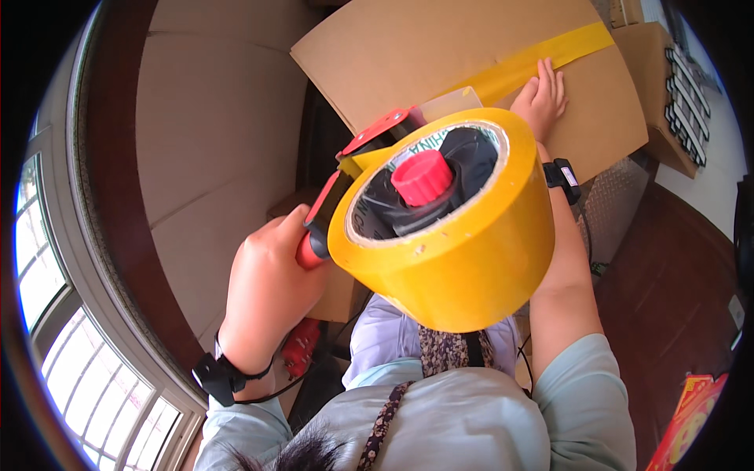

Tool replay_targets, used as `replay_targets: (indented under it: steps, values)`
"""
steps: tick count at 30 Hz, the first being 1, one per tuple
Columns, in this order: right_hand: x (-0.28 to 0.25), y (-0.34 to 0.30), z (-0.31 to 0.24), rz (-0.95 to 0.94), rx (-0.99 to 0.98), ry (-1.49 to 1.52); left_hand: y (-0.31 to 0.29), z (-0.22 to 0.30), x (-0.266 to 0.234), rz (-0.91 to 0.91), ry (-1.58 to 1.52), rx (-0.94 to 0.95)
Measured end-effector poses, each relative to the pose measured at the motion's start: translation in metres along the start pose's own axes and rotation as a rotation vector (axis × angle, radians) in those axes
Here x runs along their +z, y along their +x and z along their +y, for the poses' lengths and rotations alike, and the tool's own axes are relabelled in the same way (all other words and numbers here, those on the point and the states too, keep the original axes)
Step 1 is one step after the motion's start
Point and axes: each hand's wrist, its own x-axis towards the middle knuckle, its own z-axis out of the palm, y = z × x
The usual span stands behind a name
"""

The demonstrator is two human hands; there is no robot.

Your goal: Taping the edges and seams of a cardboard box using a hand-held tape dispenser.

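Observation:
My left hand [271, 271] is wrapped round the red handle of a tape dispenser [382, 132]. A large roll of yellow packing tape [463, 271] sits on the dispenser's black hub with a red knob. The dispenser's clear front plate is at the edge of a yellow tape strip [577, 47] on a cardboard box [416, 51]. My right hand [542, 98] lies on the box with fingers stretched out, over the strip. The roll hides part of my right forearm and the near side of the box.
Another cardboard box [640, 86] stands at the right, with a black-and-white slatted thing [687, 106] against its side. Barred windows [98, 385] line the left. A red object [301, 349] lies low behind my left forearm. A red and yellow printed item [687, 424] is at lower right.

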Motion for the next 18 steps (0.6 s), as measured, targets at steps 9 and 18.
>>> replay_targets:
  steps: [9,18]
  values:
    - [-0.004,-0.003,0.005,0.106,0.014,0.042,0.006,-0.002,0.024,-0.082,0.018,-0.092]
    - [-0.004,0.002,0.005,0.08,0.084,0.035,0.039,-0.035,0.065,-0.176,-0.054,-0.199]
